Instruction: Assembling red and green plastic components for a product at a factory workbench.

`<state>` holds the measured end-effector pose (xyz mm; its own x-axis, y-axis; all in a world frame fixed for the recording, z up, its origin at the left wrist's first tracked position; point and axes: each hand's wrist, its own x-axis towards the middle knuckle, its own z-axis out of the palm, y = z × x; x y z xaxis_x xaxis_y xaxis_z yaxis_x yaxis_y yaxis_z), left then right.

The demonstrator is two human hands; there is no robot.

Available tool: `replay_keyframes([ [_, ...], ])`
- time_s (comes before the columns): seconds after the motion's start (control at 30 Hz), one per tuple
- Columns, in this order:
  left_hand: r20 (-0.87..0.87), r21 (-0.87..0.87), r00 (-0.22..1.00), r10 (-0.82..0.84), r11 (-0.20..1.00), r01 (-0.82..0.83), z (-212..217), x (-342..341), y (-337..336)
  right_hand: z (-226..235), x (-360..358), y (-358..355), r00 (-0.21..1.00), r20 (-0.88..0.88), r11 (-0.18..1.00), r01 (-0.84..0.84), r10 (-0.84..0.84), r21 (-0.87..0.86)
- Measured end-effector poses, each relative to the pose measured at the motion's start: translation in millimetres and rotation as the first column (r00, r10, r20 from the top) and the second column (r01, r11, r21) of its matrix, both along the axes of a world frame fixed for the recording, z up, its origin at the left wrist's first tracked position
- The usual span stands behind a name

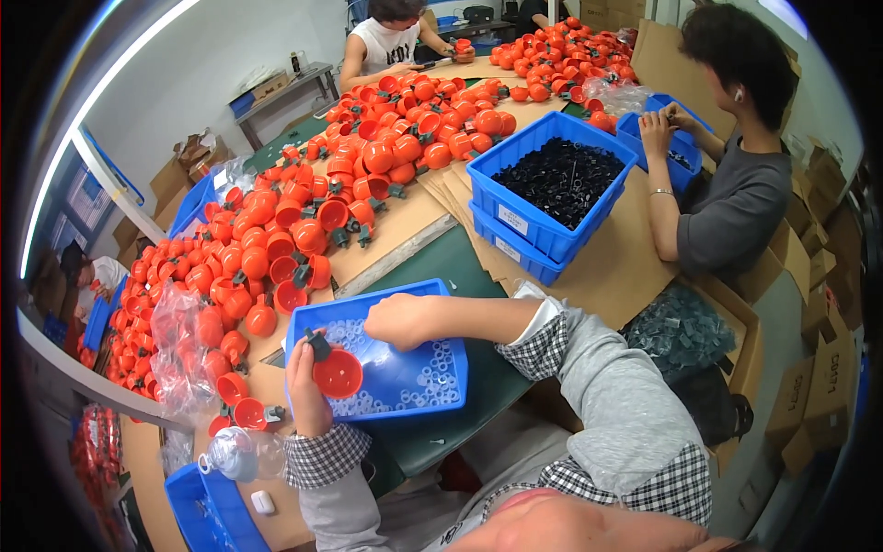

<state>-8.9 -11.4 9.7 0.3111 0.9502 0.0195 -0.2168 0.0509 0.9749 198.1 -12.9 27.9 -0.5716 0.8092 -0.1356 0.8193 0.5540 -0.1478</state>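
Observation:
My left hand (309,391) grips a red plastic cup (338,375) by the dark green fitting (317,345) on its side. The cup's open mouth faces up, over the left end of a shallow blue tray (457,361). Inside that tray lie many small translucent rings (428,391), thickest along its right and near sides. Over the tray's far part, my right hand (401,321) is curled with its fingers bent down toward the rings. Its fingertips are hidden, so whatever is pinched there does not show.
A large heap of red cups (377,152) spreads across the table. Two stacked blue bins (552,244) hold small black parts (561,179). At the left are a clear bottle (244,454), a white case (263,502) and another blue bin (198,515). Several co-workers sit around the table.

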Motion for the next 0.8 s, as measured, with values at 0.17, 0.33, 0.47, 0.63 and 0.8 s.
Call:
replay_keyframes([
  [0.17,0.046,-0.002,0.998,0.050,0.999,-0.050,0.2,-1.8,1.2,12.3,2.9,10.7,0.750,-0.661,0.998,-0.057,0.018,-0.038],
  [0.33,-0.015,0.097,1.000,0.011,0.995,-0.010,1.7,6.5,-2.0,13.7,8.0,12.4,0.397,-0.887,0.914,-0.220,-0.236,-0.342],
  [0.47,-0.171,0.285,0.985,-0.023,0.956,0.072,6.7,3.6,-12.8,20.2,-1.8,7.4,0.306,-0.881,0.829,-0.329,-0.360,-0.453],
  [0.63,-0.241,0.325,0.970,0.017,0.943,0.064,8.1,7.2,-17.0,23.1,-3.8,2.4,0.337,-0.850,0.792,-0.334,-0.405,-0.510],
  [0.8,-0.263,0.370,0.964,0.050,0.928,0.053,4.4,9.0,-16.0,22.4,-6.2,1.6,0.319,-0.761,0.685,-0.334,-0.565,-0.648],
])
